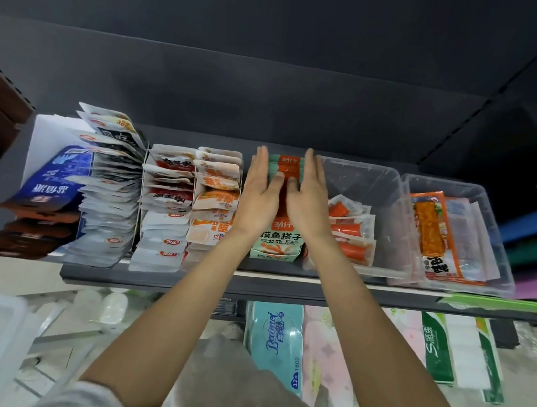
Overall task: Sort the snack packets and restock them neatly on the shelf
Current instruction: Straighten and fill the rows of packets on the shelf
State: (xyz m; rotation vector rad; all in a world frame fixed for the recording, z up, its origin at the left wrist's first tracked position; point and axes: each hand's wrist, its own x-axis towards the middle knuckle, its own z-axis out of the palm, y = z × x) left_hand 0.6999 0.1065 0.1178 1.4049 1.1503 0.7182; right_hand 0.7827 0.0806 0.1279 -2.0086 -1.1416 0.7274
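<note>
Green packets (278,238) partly behind both hands (261,199)

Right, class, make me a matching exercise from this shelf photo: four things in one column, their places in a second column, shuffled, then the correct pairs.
Things
1. green-and-orange packets
2. blue packet
3. long orange packet
4. tissue pack

Places
A. below the shelf
B. far left of the shelf
C. in the right-most clear tub
D. between the left hand and right hand

Pairs: 1-D, 2-B, 3-C, 4-A
</note>
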